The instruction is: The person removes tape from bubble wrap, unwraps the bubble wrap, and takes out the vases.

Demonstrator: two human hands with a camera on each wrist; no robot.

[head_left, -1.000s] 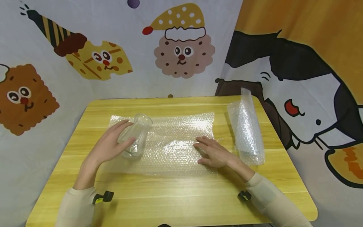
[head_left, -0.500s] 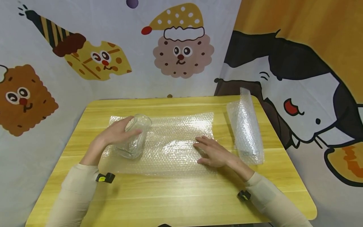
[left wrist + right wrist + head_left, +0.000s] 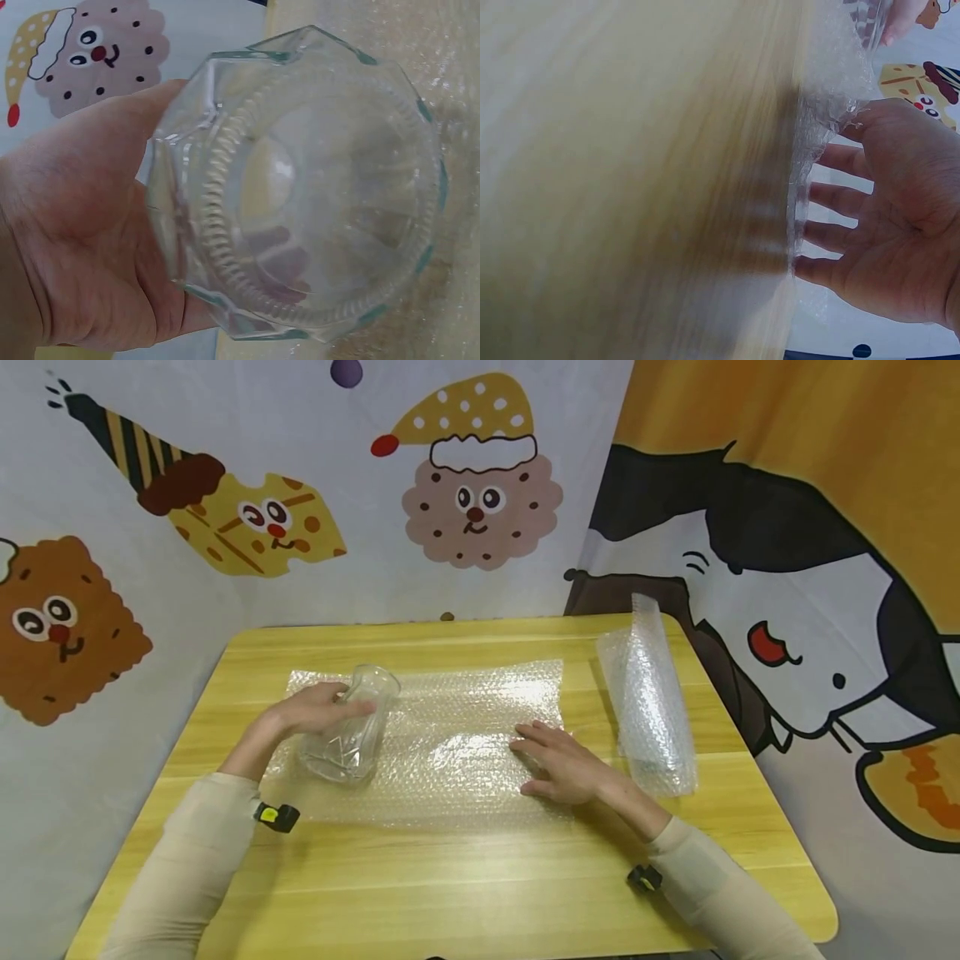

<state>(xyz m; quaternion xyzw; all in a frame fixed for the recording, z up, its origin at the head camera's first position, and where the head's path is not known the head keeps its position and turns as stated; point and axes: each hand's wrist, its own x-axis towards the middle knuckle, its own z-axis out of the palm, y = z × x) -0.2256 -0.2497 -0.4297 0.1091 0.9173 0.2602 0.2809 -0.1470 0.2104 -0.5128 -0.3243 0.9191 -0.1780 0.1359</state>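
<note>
Left fingers (image 3: pixel 327 689) clamped round glass jar (image 3: pixel 347 745), ribbed base (image 3: pixel 330 199) only from left wrist; right fingers (image 3: pixel 838 199) apart

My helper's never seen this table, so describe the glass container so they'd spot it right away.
Find the yellow wooden table, then the flat bubble-wrap sheet lying across its middle. Over that sheet's left end, the person's left hand holds the clear glass container. Unlike the sheet and the bubble-wrap bundle to the right, it's bare, smooth glass with a faceted base.
</note>
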